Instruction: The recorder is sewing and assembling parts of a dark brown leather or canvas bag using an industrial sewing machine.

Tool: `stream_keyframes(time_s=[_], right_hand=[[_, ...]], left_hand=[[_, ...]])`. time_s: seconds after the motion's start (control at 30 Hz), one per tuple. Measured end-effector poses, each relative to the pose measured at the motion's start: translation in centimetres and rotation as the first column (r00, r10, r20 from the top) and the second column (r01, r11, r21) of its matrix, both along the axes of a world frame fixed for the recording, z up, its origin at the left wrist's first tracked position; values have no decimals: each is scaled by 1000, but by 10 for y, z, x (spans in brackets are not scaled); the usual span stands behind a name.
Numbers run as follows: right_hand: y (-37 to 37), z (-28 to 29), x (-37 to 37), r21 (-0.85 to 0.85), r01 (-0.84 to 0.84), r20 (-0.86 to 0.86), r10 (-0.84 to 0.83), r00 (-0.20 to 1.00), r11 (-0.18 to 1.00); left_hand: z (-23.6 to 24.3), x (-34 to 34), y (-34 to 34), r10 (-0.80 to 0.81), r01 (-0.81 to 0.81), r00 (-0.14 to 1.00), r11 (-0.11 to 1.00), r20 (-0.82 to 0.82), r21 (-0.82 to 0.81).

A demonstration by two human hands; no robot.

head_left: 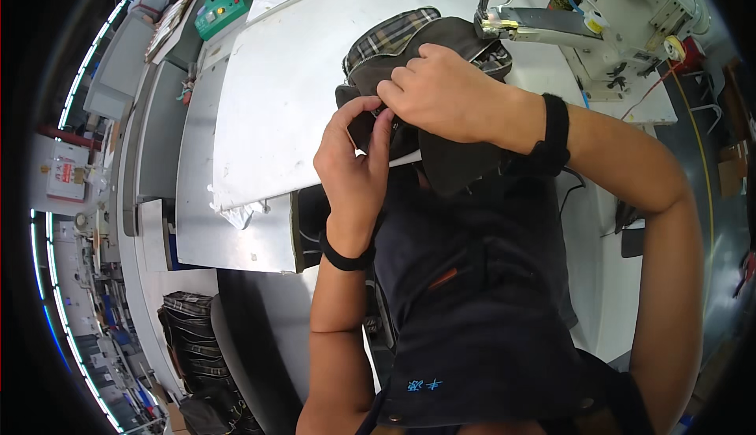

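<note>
A dark olive fabric bag (pixel 461 163) with a zipper and a plaid part (pixel 386 37) lies at the front edge of the white worktable (pixel 268 88). My left hand (pixel 350 151) pinches the bag's edge at its left side, thumb and forefinger raised against it. Just above, my right hand (pixel 445 92) is curled over the same spot with bent fingers gripping the fabric, its fingertips partly hidden. The two hands meet there, so the small detail between them is hard to make out.
An industrial sewing machine (pixel 598 49) stands at the back right. A green control box (pixel 220 6) sits at the back left. A metal side table (pixel 205 230) adjoins on the left, and a stack of dark plaid items (pixel 189 340) lies at lower left.
</note>
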State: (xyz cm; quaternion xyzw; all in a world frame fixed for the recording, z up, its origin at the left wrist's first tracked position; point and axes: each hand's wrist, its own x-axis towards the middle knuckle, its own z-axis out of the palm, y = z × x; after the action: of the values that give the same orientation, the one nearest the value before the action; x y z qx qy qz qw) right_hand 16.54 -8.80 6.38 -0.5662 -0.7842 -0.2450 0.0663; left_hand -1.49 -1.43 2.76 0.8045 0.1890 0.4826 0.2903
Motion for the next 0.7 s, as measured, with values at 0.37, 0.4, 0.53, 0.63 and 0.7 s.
stream_keyframes(time_s=[0.37, 0.4, 0.53, 0.63, 0.7], right_hand=[[-33, -26, 90, 25, 188, -4, -187, 982, 982], [-34, -28, 89, 50, 188, 30, -189, 981, 981], [-36, -29, 91, 59, 194, 11, -195, 981, 979], [-38, -28, 95, 78, 150, 87, -157, 984, 986], [-39, -28, 97, 62, 159, 115, -165, 980, 985]], left_hand=[[-18, -39, 17, -22, 29, 999, 990, 48, -141], [-21, -39, 16, -16, 27, 998, 981, 61, -192], [-24, -38, 9, -4, 50, 991, 935, 131, -351], [-21, -37, 6, -5, 48, 996, 867, 87, -495], [-20, -34, 6, -106, 148, 989, 811, 106, -567]])
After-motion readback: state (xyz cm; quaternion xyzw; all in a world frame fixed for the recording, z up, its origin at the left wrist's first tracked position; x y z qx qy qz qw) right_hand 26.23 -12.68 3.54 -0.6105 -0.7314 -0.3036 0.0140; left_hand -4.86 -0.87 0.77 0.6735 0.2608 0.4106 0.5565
